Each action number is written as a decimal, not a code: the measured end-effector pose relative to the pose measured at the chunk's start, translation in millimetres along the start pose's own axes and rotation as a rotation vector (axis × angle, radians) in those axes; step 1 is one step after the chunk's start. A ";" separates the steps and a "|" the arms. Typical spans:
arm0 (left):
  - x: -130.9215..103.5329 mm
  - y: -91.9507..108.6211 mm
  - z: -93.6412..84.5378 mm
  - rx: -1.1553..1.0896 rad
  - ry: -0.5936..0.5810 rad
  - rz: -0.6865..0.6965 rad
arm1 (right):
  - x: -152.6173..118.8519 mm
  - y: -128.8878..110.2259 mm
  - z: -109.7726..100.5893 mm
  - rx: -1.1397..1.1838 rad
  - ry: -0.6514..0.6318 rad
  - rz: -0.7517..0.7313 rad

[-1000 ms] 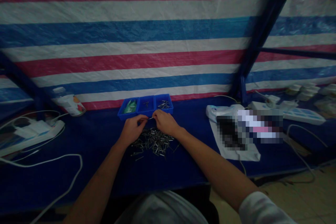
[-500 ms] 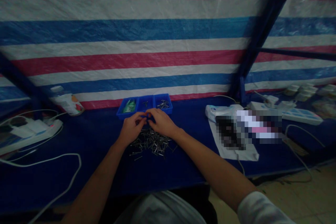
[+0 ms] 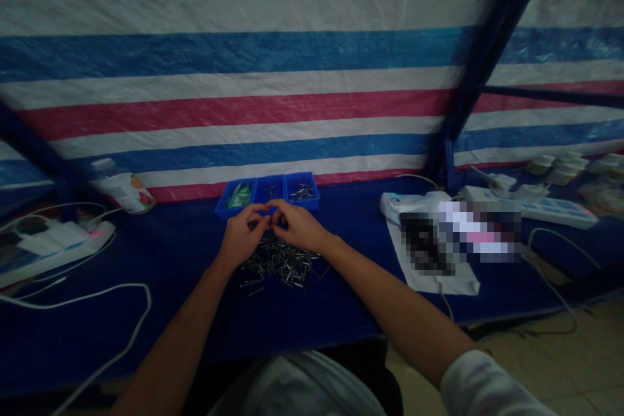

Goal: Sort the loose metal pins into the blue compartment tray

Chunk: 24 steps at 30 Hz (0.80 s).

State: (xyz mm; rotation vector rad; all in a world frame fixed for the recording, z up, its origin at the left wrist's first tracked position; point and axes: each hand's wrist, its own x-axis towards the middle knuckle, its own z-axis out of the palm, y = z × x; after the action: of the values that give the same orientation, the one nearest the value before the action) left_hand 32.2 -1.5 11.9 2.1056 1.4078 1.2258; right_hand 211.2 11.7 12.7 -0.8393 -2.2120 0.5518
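Observation:
My left hand (image 3: 244,234) and my right hand (image 3: 298,224) meet at their fingertips over the blue table. Thumbs and forefingers of both are pinched together; whatever is between them is too small and dark to make out. Just below lies a loose pile of metal screws or nails (image 3: 287,264). Behind my hands stands a blue tray (image 3: 268,179) with three compartments. Its left compartment holds a green and white packet (image 3: 240,195), the middle a few small metal pieces (image 3: 269,191), the right several more (image 3: 302,192).
At the back left stands a bottle (image 3: 124,188), near a power strip (image 3: 92,240) with white cables. On the right are a white sheet (image 3: 439,283), a blurred-out area, another power strip (image 3: 556,212) and several small jars (image 3: 568,168). A striped sheet (image 3: 273,107) hangs behind the table.
My fingertips have shifted slightly while staying pinched together. The pile and the tray look the same.

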 end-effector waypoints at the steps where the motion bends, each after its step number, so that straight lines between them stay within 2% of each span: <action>1: 0.0 0.6 -0.1 -0.003 0.003 -0.002 | -0.2 -0.5 -0.1 0.003 -0.001 0.002; 15: 0.4 1.5 -1.1 -0.057 0.014 0.008 | -0.6 -0.8 -0.3 0.007 0.019 -0.019; 18: 1.2 1.3 -2.3 -0.054 0.055 -0.011 | 3.2 3.3 -1.0 0.067 0.124 -0.019; 20: 1.9 1.0 -2.8 -0.036 0.081 -0.019 | 7.2 6.4 -1.5 0.175 0.224 0.038; 24: 2.8 0.4 -2.6 -0.015 0.109 -0.030 | 15.2 10.3 -6.8 0.591 0.409 0.235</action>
State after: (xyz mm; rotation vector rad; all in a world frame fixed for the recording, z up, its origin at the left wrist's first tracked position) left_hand 30.8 0.3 15.0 2.0276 1.4652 1.3535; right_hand 212.1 30.5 18.1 -0.8024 -1.4713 0.9870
